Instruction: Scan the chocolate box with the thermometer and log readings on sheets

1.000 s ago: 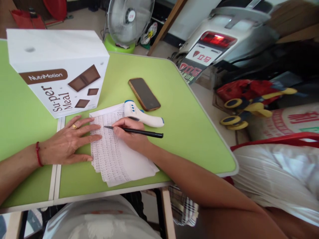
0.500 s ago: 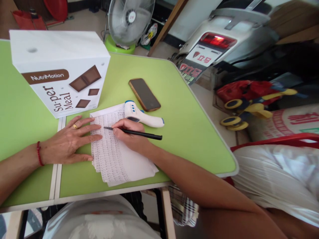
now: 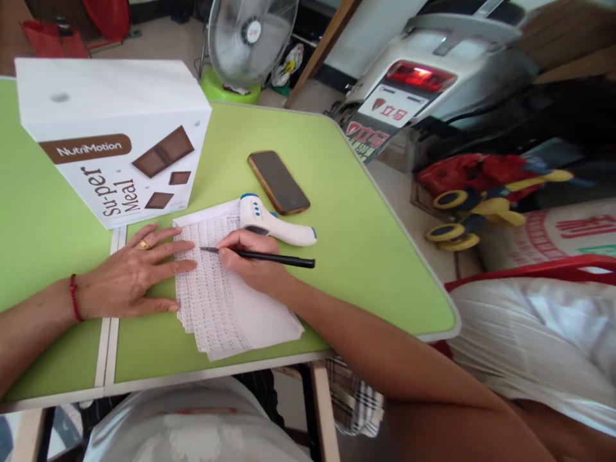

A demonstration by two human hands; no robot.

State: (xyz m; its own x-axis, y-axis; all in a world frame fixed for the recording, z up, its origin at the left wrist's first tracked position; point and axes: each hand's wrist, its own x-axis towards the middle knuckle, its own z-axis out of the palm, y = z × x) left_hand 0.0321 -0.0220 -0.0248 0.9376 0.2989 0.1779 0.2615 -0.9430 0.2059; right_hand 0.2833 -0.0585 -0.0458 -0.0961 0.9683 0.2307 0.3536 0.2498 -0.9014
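My right hand (image 3: pixel 255 260) pinches a black pen (image 3: pixel 289 260), its tip at the rows of handwriting on a stack of paper sheets (image 3: pixel 260 321). Flat and with fingers spread, my left hand (image 3: pixel 137 269) rests on the table and over the left edge of the sheets. A gold ring and a red bracelet are on that hand and wrist. A white and blue infrared thermometer (image 3: pixel 289 231) lies across the top of the paper, just beyond my right hand. Part of the writing is hidden under my fingers.
A white NutriMotion box (image 3: pixel 115 147) stands at the back left of the green table (image 3: pixel 366 256). A phone (image 3: pixel 279 181) lies beyond the thermometer. Past the table are a fan (image 3: pixel 253 38) and a scooter (image 3: pixel 418 77). A red chair with white cloth (image 3: pixel 529 340) stands right.
The pen's rear end has shifted very slightly right and up. Both hands and the paper stay essentially in place.
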